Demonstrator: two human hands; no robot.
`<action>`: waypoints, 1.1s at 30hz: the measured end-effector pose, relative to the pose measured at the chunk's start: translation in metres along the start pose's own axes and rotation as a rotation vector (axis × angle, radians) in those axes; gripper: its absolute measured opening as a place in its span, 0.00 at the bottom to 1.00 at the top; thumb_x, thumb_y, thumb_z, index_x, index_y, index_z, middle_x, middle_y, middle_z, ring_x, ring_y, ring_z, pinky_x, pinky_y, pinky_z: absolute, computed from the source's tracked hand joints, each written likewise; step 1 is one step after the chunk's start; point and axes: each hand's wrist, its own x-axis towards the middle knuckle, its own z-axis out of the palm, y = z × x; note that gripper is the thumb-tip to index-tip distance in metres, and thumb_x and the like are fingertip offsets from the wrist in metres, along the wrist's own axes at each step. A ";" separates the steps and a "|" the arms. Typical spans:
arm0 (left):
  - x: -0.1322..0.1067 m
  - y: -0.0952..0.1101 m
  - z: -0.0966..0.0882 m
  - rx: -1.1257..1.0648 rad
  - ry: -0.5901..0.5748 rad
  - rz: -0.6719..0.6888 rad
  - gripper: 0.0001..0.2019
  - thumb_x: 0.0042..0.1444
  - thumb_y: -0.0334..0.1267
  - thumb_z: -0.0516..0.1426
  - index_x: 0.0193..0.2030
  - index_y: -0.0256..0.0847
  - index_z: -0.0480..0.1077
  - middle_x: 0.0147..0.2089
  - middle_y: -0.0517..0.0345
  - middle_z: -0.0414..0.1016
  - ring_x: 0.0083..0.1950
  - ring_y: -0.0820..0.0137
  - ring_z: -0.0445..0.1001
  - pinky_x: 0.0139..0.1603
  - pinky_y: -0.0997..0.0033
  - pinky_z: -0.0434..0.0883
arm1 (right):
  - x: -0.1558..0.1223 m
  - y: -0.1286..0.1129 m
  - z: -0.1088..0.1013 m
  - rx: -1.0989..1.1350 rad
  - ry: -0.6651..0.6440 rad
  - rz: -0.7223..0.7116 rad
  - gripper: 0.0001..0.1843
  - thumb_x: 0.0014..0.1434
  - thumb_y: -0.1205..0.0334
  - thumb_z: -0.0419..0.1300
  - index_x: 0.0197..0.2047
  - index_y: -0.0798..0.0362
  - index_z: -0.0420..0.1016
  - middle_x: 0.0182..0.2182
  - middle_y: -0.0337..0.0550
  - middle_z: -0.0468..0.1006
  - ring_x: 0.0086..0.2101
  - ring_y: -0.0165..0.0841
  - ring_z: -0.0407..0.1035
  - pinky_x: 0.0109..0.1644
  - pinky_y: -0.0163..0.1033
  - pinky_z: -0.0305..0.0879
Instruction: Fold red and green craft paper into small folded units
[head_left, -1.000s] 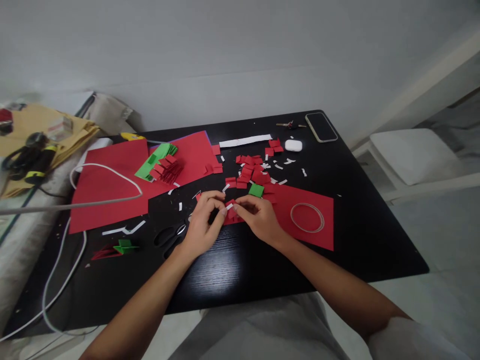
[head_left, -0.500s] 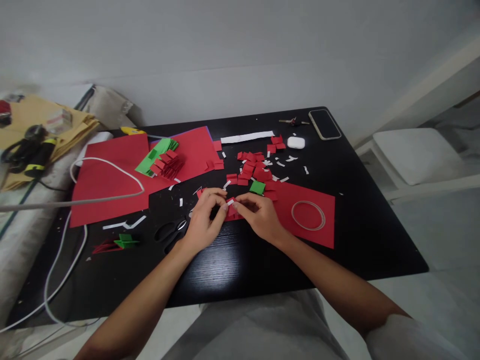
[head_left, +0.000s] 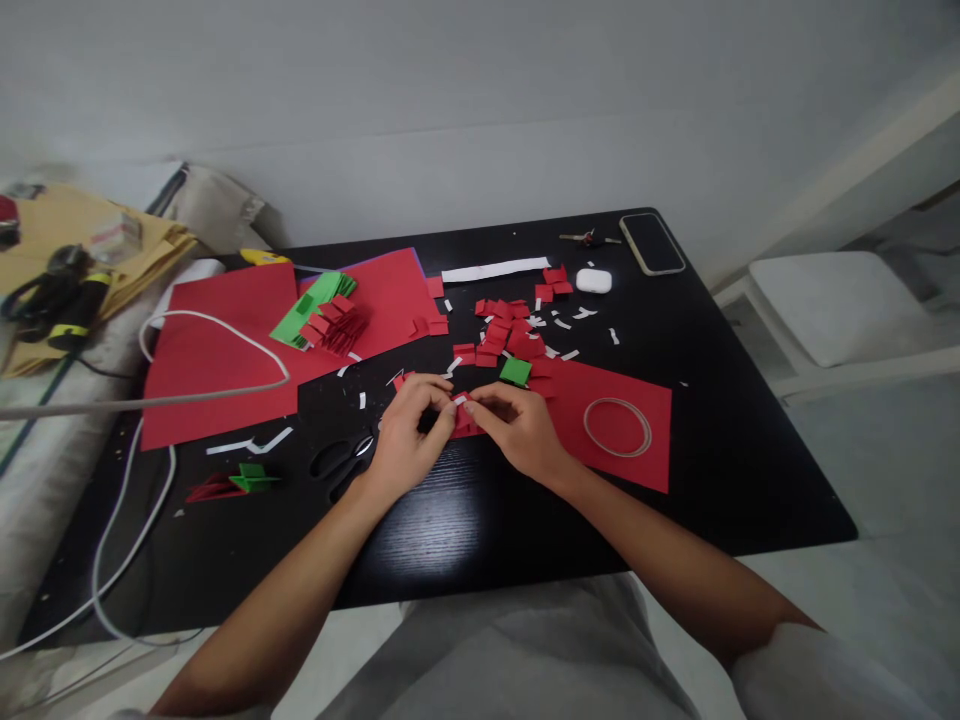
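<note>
Between my two hands is a small red paper piece [head_left: 465, 420] with a short white strip [head_left: 460, 400] on its upper edge. My left hand [head_left: 411, 430] pinches its left side, fingers curled. From the right, my right hand [head_left: 516, 425] grips the other side between thumb and forefinger. Just beyond lie several folded red paper pieces [head_left: 495, 335] and a green paper square [head_left: 515, 372]. Black-handled scissors [head_left: 341, 462] rest left of my left hand, their blades partly hidden. A red sheet with a ring of thin cord [head_left: 619, 453] on it lies right of my right hand.
Large red sheets [head_left: 225, 370] cover the table's left, topped by folded green paper [head_left: 315, 305]. A white cable [head_left: 150, 500] loops across the left edge. A phone [head_left: 651, 244], keys [head_left: 590, 239] and a white earbud case [head_left: 594, 281] lie at the back right. White scraps are scattered about.
Both hands keep their hold on the small red paper piece, with only slight finger movement. The view has shifted very slightly; nothing else has visibly moved.
</note>
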 end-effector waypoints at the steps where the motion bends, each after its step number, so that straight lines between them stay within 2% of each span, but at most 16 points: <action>1: 0.000 0.000 0.000 -0.001 0.007 -0.001 0.07 0.66 0.36 0.58 0.35 0.42 0.71 0.46 0.51 0.77 0.49 0.62 0.77 0.55 0.57 0.72 | 0.000 0.000 0.000 0.001 -0.001 -0.003 0.06 0.61 0.58 0.67 0.38 0.51 0.84 0.34 0.41 0.86 0.35 0.36 0.80 0.40 0.38 0.75; 10: 0.001 0.000 0.000 -0.020 0.032 -0.044 0.09 0.65 0.40 0.61 0.33 0.42 0.72 0.42 0.53 0.78 0.45 0.64 0.77 0.46 0.63 0.74 | -0.002 0.000 0.000 -0.018 -0.023 -0.034 0.06 0.62 0.57 0.67 0.40 0.49 0.83 0.35 0.40 0.86 0.35 0.36 0.80 0.41 0.39 0.76; 15: 0.001 0.004 -0.002 -0.083 0.046 -0.081 0.09 0.64 0.40 0.63 0.32 0.42 0.73 0.39 0.54 0.78 0.40 0.66 0.76 0.41 0.66 0.73 | -0.003 -0.004 -0.001 -0.045 -0.012 -0.111 0.06 0.63 0.58 0.66 0.40 0.49 0.83 0.35 0.41 0.86 0.35 0.36 0.81 0.42 0.39 0.78; 19: 0.002 0.007 -0.002 -0.163 0.064 -0.167 0.12 0.62 0.43 0.65 0.29 0.42 0.74 0.35 0.56 0.78 0.36 0.68 0.76 0.38 0.67 0.71 | -0.004 -0.005 -0.001 -0.102 0.009 -0.168 0.06 0.65 0.59 0.64 0.40 0.49 0.83 0.36 0.41 0.87 0.35 0.36 0.81 0.43 0.40 0.78; 24: 0.003 0.006 -0.001 -0.300 0.101 -0.298 0.21 0.56 0.47 0.69 0.22 0.41 0.67 0.32 0.58 0.77 0.34 0.69 0.74 0.36 0.69 0.70 | -0.005 -0.002 -0.003 -0.097 0.006 -0.178 0.06 0.65 0.58 0.65 0.41 0.48 0.84 0.36 0.42 0.87 0.36 0.36 0.81 0.43 0.41 0.78; 29: 0.005 0.000 -0.002 -0.379 0.085 -0.413 0.16 0.58 0.49 0.67 0.28 0.41 0.72 0.27 0.61 0.73 0.28 0.72 0.69 0.32 0.71 0.67 | 0.000 0.000 -0.005 -0.032 0.052 -0.121 0.08 0.64 0.55 0.66 0.40 0.49 0.83 0.37 0.43 0.86 0.37 0.38 0.81 0.44 0.41 0.79; 33: 0.006 -0.002 -0.003 -0.508 0.074 -0.424 0.15 0.59 0.51 0.66 0.39 0.41 0.78 0.33 0.57 0.78 0.34 0.68 0.75 0.37 0.68 0.72 | 0.004 0.000 -0.003 0.039 0.083 -0.059 0.08 0.62 0.54 0.67 0.38 0.50 0.82 0.35 0.43 0.86 0.36 0.38 0.81 0.43 0.42 0.79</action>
